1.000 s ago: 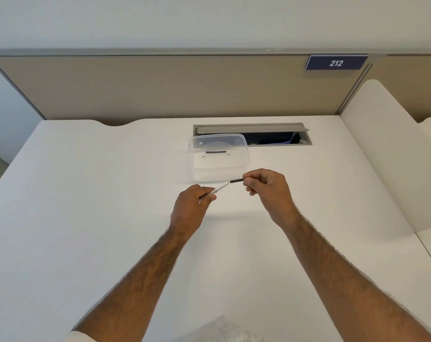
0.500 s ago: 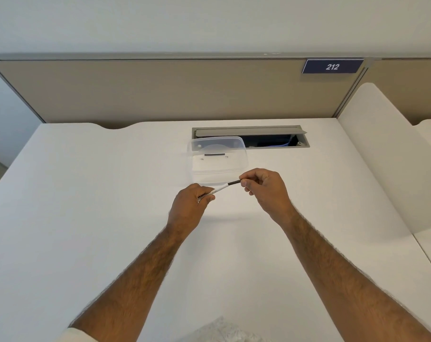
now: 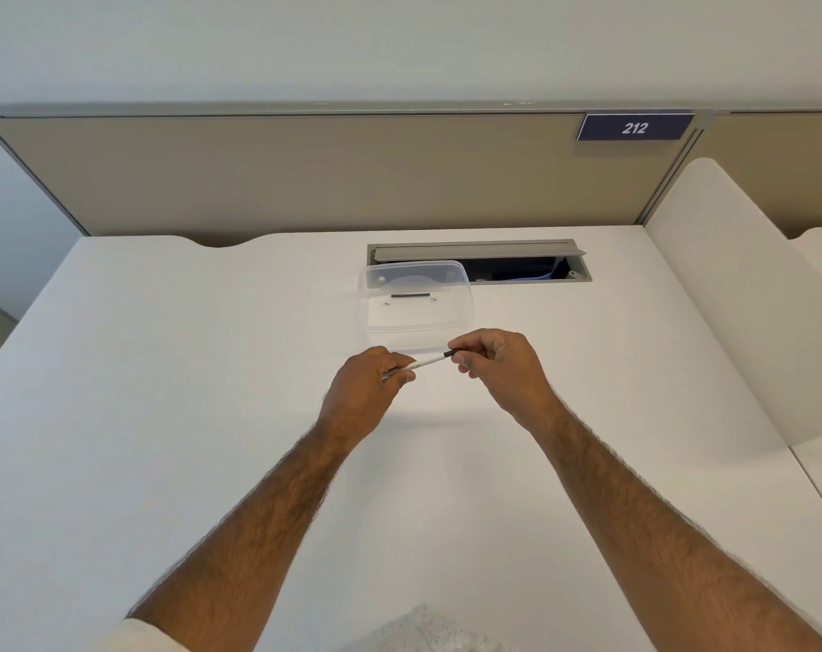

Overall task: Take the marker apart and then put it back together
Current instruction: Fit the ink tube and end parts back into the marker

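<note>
A thin marker with a white barrel (image 3: 425,363) and a black end (image 3: 450,353) is held level above the white desk (image 3: 164,416), between both hands. My left hand (image 3: 371,388) pinches the barrel's left end. My right hand (image 3: 498,369) pinches the black end with thumb and forefinger. Behind the hands stands a clear plastic container (image 3: 416,301) with a thin black part (image 3: 410,295) and small bits lying inside.
An open cable slot (image 3: 517,268) with a grey flap sits in the desk behind the container. A beige partition (image 3: 305,181) closes the back, a white divider (image 3: 729,298) the right. Something crinkled and clear (image 3: 428,635) lies at the near edge.
The hands have drawn slightly closer along the marker, so less black shows between them. The view has tilted up a little.
</note>
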Tool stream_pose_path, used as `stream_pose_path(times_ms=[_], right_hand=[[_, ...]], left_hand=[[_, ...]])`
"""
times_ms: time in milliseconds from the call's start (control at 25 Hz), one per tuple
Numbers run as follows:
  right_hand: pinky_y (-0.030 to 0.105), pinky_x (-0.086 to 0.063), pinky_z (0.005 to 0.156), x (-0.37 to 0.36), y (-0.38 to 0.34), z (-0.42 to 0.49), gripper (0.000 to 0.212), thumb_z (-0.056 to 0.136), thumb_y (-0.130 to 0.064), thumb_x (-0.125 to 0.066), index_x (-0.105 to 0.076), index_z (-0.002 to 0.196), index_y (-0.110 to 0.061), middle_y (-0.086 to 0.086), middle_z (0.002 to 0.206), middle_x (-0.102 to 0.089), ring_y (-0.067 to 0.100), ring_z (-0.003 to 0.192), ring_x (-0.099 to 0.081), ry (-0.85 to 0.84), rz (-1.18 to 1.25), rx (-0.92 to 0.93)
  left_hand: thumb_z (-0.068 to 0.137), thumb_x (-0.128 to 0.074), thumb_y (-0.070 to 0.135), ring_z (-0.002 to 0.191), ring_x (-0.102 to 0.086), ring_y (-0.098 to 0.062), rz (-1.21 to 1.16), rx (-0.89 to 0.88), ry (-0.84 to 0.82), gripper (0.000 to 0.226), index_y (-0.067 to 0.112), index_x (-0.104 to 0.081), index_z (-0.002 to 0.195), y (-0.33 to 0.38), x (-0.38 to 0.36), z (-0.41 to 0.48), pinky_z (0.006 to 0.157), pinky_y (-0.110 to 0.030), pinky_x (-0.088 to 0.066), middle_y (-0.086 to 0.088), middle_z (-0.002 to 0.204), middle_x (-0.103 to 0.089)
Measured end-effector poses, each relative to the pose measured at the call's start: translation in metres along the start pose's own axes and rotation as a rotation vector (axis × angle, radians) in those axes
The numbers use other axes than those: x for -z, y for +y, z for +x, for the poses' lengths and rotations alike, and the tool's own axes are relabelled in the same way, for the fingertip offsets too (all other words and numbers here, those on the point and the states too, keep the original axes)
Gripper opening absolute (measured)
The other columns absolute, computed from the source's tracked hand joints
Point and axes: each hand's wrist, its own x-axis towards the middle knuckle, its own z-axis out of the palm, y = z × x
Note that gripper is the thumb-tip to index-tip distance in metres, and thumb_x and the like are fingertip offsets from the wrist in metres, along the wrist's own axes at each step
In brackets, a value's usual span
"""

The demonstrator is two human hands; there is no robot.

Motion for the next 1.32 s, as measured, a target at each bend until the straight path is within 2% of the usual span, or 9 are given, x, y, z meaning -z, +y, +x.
stream_pose_path(times_ms=[360,520,680,840,1000,1160,1320], right_hand=[[0.022,-0.051,0.062,0.0,0.003,-0.006,0.017,0.085,0.003,-0.069,-0.077,0.094,-0.008,-0.006,0.073,-0.074,0.008,0.063,-0.063,-0.011,0.041,-0.017],[0.025,-0.051,0.064,0.0,0.006,-0.009,0.018,0.087,0.002,-0.065,-0.077,0.095,-0.009,0.0,0.077,-0.075,0.012,0.063,-0.063,-0.003,0.08,-0.039],[0.025,-0.05,0.063,0.0,0.009,-0.012,0.017,0.09,-0.003,-0.062,-0.076,0.09,-0.013,0.002,0.075,-0.074,0.01,0.063,-0.063,0.003,0.004,-0.001],[0.025,-0.05,0.063,-0.001,0.012,-0.014,0.016,0.092,-0.007,-0.062,-0.074,0.087,-0.015,0.002,0.075,-0.072,0.01,0.063,-0.062,0.014,-0.036,0.017],[0.022,-0.05,0.062,-0.001,0.012,-0.014,0.016,0.092,-0.006,-0.061,-0.073,0.086,-0.016,-0.001,0.074,-0.071,0.008,0.063,-0.062,0.009,-0.081,0.054],[0.018,-0.049,0.061,-0.005,0.013,-0.016,0.02,0.093,-0.008,-0.061,-0.071,0.081,-0.021,-0.005,0.071,-0.069,0.004,0.062,-0.061,0.016,-0.111,0.064],[0.017,-0.049,0.061,-0.004,0.012,-0.016,0.018,0.093,-0.008,-0.062,-0.072,0.082,-0.019,-0.005,0.071,-0.069,0.003,0.062,-0.061,0.034,-0.102,0.084]], left_hand=[[0.099,-0.059,0.033,0.08,-0.059,-0.011,0.019,-0.066,-0.093,0.018,0.025,-0.074,0.095,0.011,0.002,0.002,0.072,-0.032,-0.048,0.009,0.085,-0.064],[0.096,-0.06,0.028,0.077,-0.061,-0.014,-0.003,-0.043,-0.121,0.012,0.026,-0.066,0.086,0.018,0.004,0.001,0.071,-0.041,-0.054,0.01,0.078,-0.065],[0.093,-0.058,0.032,0.078,-0.066,-0.018,-0.027,-0.002,-0.148,0.01,0.031,-0.062,0.084,0.024,0.009,-0.001,0.074,-0.049,-0.058,0.01,0.077,-0.069],[0.096,-0.06,0.033,0.078,-0.062,-0.019,0.02,-0.029,-0.16,0.011,0.029,-0.065,0.087,0.03,0.013,0.001,0.073,-0.044,-0.055,0.01,0.078,-0.066],[0.103,-0.054,0.027,0.082,-0.056,-0.019,0.08,-0.105,-0.226,0.023,0.013,-0.071,0.097,0.038,0.011,0.003,0.076,-0.035,-0.047,0.003,0.086,-0.062],[0.097,-0.062,0.031,0.08,-0.055,-0.015,0.124,-0.082,-0.157,0.013,0.022,-0.063,0.086,0.039,0.012,0.005,0.067,-0.03,-0.042,0.006,0.085,-0.061],[0.102,-0.053,0.036,0.086,-0.057,-0.017,0.139,-0.092,-0.22,0.024,0.021,-0.072,0.101,0.039,0.015,0.005,0.077,-0.035,-0.048,0.005,0.09,-0.061]])
